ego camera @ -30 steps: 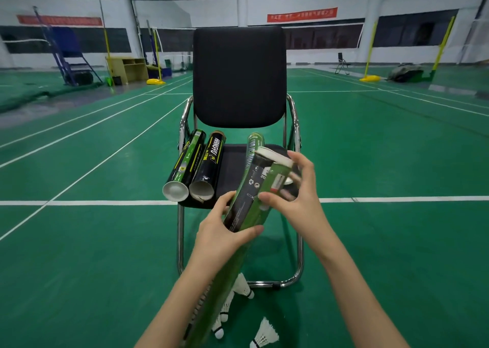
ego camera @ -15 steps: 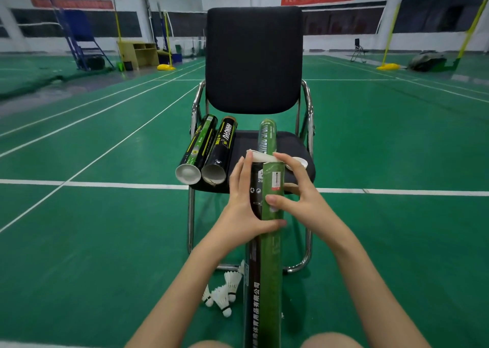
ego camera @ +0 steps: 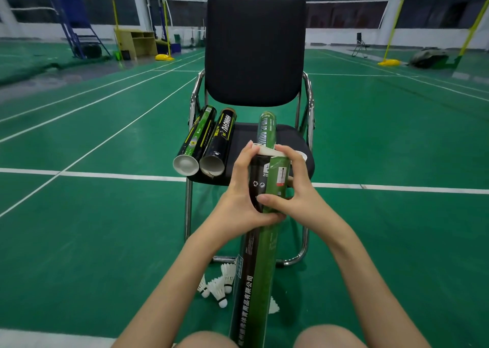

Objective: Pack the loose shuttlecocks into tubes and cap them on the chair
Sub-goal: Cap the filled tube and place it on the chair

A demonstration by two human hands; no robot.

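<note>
Both clamped near the top of an upright green-and-black shuttlecock tube [ego camera: 258, 241], left hand [ego camera: 240, 202] and right hand [ego camera: 296, 199], fingertips on its white cap [ego camera: 266, 151], before the chair [ego camera: 255, 56].

Indoor badminton hall — green court floor [ego camera: 370, 141], white lines [ego camera: 119, 175]; net posts [ego camera: 391, 27].

Two bare forearms reach forward from the bottom edge and meet at centre. The left hand [ego camera: 238, 199] curls around a tube [ego camera: 255, 268], thumb across its front. The right hand [ego camera: 296, 196] grips the opposite side, index finger hooked over the top rim.
</note>
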